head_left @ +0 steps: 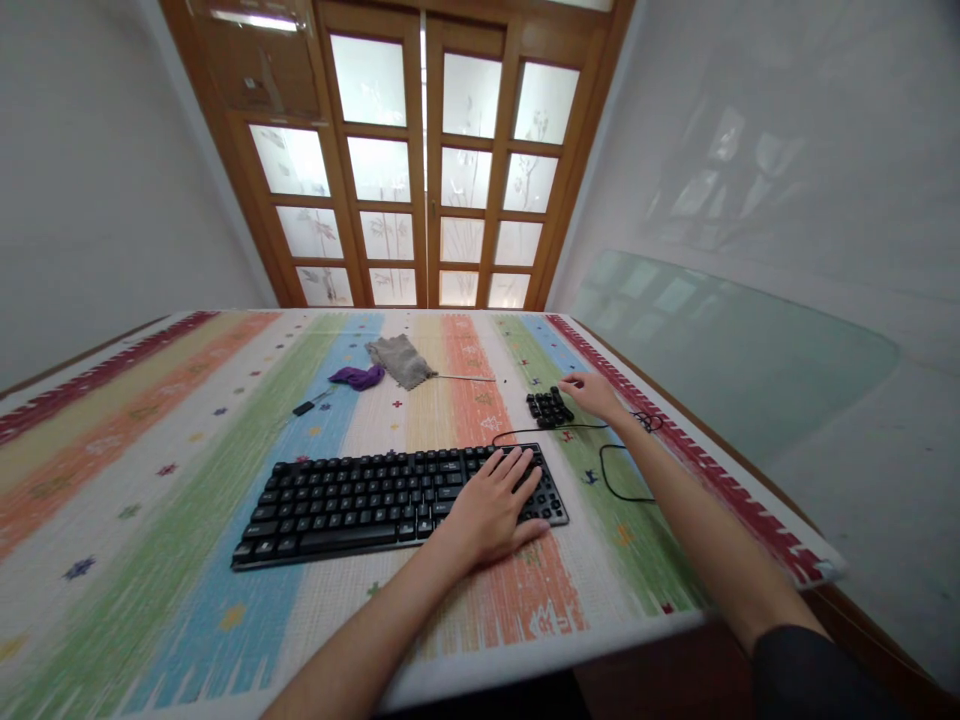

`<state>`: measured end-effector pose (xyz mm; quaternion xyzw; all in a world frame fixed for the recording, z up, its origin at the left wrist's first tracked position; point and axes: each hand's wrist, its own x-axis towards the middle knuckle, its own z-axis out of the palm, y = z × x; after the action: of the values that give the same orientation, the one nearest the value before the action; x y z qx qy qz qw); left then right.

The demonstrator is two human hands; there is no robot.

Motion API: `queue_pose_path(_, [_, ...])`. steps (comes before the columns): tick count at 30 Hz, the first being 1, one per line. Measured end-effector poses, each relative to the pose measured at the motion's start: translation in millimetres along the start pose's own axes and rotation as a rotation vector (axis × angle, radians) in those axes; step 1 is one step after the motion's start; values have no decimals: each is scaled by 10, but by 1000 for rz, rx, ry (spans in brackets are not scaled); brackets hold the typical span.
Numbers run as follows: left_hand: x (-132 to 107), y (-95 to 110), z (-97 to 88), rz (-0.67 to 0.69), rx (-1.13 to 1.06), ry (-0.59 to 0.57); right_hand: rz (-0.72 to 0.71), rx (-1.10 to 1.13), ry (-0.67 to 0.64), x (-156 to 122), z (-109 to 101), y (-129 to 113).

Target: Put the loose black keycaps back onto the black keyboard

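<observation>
A black keyboard [352, 500] lies across the striped mat [150, 560] in front of me. My left hand [495, 510] rests flat on the keyboard's right end, fingers stretched out. My right hand [592, 392] reaches further back, fingers curled over a small pile of loose black keycaps [549, 408]; I cannot make out whether it holds one. The keyboard's black cable [622, 480] loops beside my right forearm.
A grey cloth [401, 360], a purple cloth [358, 377], a small dark-handled tool [309, 404] and a thin rod [465, 378] lie at the back of the mat. The table edge runs along the right. Wooden glazed doors [427, 160] stand behind.
</observation>
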<state>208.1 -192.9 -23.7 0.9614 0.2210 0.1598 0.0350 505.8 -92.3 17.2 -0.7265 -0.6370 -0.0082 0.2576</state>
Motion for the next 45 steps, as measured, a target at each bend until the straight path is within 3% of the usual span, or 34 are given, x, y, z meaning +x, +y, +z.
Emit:
queue_pose_path(11, [3, 0, 12, -6, 22, -14, 126, -147, -83, 221, 337, 13])
queue_pose_path(23, [-3, -3, 6, 20, 126, -23, 140, -118, -74, 259, 287, 0])
queue_pose_path(30, [8, 3, -9, 12, 114, -39, -42, 58, -219, -9, 93, -117])
queue_pose_path(38, [2, -11, 10, 8, 120, -38, -298, 551, -512, -523, -133, -241])
queue_pose_path(45, [5, -5, 10, 14, 100, -19, -400, 514, -477, -856, -60, -378])
